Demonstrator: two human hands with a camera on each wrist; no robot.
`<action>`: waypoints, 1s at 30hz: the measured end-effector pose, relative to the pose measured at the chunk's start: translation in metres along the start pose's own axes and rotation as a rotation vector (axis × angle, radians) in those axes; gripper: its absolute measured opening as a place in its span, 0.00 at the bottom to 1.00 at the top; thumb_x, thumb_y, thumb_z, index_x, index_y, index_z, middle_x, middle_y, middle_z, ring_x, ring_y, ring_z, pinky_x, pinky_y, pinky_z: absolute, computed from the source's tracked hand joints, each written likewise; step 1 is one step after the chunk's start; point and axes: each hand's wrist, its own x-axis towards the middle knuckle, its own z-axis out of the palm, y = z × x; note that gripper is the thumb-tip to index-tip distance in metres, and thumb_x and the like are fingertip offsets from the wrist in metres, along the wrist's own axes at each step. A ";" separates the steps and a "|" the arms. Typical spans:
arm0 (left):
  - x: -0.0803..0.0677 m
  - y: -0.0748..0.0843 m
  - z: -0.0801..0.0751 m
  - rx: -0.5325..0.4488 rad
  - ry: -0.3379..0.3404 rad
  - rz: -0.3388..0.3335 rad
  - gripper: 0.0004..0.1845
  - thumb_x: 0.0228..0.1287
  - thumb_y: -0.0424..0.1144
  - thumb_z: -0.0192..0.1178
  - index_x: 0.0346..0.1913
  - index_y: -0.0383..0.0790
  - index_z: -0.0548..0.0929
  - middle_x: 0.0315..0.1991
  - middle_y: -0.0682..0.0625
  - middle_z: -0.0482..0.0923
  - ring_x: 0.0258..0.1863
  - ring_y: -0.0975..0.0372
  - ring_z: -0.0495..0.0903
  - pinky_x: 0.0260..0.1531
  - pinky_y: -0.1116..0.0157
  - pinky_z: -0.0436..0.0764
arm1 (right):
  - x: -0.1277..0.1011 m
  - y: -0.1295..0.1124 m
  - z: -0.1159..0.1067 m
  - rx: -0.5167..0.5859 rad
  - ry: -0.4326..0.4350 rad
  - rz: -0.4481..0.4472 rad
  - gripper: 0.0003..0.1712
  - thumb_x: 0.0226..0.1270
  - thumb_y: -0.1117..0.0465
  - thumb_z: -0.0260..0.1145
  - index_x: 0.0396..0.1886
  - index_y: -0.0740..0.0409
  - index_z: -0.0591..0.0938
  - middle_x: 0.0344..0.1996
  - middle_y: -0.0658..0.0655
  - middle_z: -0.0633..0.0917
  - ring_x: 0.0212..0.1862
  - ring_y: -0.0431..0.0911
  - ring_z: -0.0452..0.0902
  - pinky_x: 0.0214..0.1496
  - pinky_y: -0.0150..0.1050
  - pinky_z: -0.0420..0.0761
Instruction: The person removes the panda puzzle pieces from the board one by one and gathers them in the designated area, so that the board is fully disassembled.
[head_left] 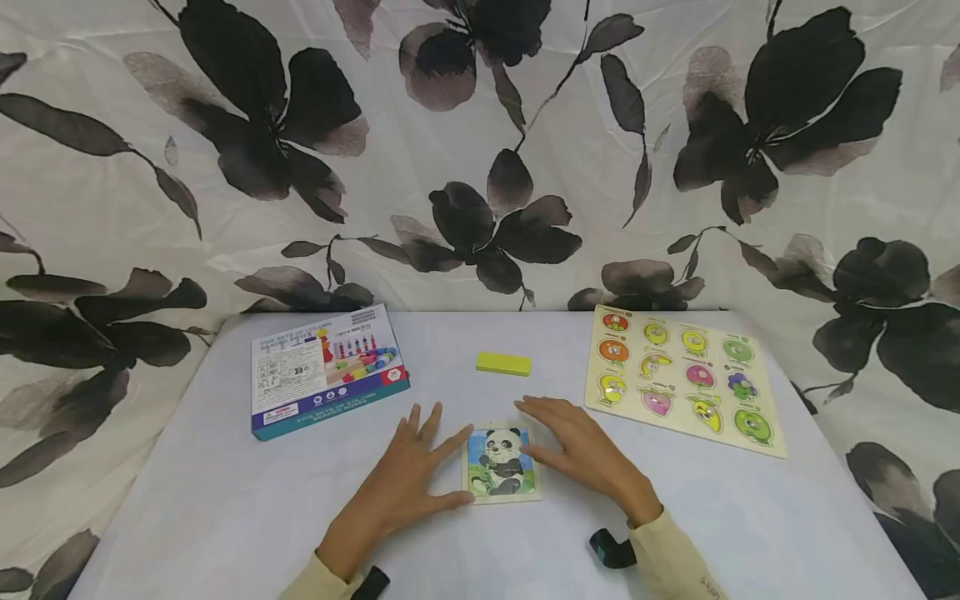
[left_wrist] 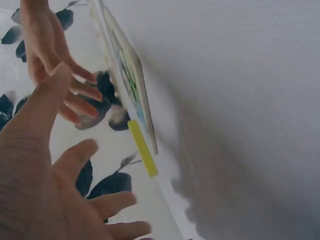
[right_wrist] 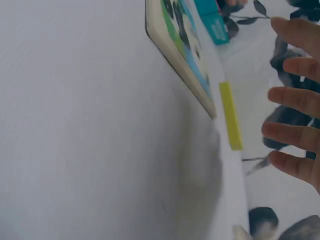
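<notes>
Desk [head_left: 225,500] white, flowered cloth behind; fruit board [head_left: 682,379] far right; box [head_left: 326,369] far left; panda puzzle [head_left: 501,463] at front centre, flat on desk; left hand [head_left: 405,483] spread wide, fingertips touching puzzle's left edge; right hand [head_left: 581,446] flat, fingers straight, at its right edge; yellow block [head_left: 502,363] behind puzzle, apart.

Looks like a home play corner set up for recording. Across the whole upper frame hangs a white curtain [head_left: 480,150] printed with dark flowers, behind a white-covered table [head_left: 225,500]. At centre and right lie children's toys: a fruit peg board [head_left: 682,377], a panda puzzle [head_left: 500,463], a boxed bead game [head_left: 326,368].
</notes>
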 end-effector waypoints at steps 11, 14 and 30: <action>0.009 -0.001 0.019 -0.079 -0.169 0.059 0.42 0.51 0.67 0.63 0.70 0.59 0.67 0.76 0.38 0.45 0.73 0.37 0.38 0.68 0.38 0.44 | 0.042 -0.003 0.039 0.177 -0.154 -0.037 0.18 0.70 0.51 0.61 0.56 0.49 0.82 0.53 0.46 0.81 0.54 0.41 0.71 0.58 0.44 0.72; 0.009 0.000 0.022 -0.075 -0.157 0.079 0.40 0.54 0.65 0.62 0.70 0.58 0.68 0.76 0.39 0.46 0.73 0.38 0.38 0.67 0.37 0.44 | 0.047 -0.005 0.044 0.148 -0.156 -0.062 0.16 0.70 0.52 0.61 0.53 0.50 0.84 0.51 0.48 0.82 0.51 0.43 0.71 0.55 0.45 0.72; 0.010 0.003 0.031 -0.058 -0.101 0.086 0.35 0.59 0.66 0.56 0.69 0.59 0.68 0.76 0.39 0.44 0.73 0.37 0.38 0.66 0.35 0.43 | 0.055 -0.007 0.052 0.037 -0.143 -0.075 0.12 0.70 0.58 0.60 0.48 0.46 0.86 0.47 0.47 0.79 0.47 0.42 0.69 0.50 0.43 0.71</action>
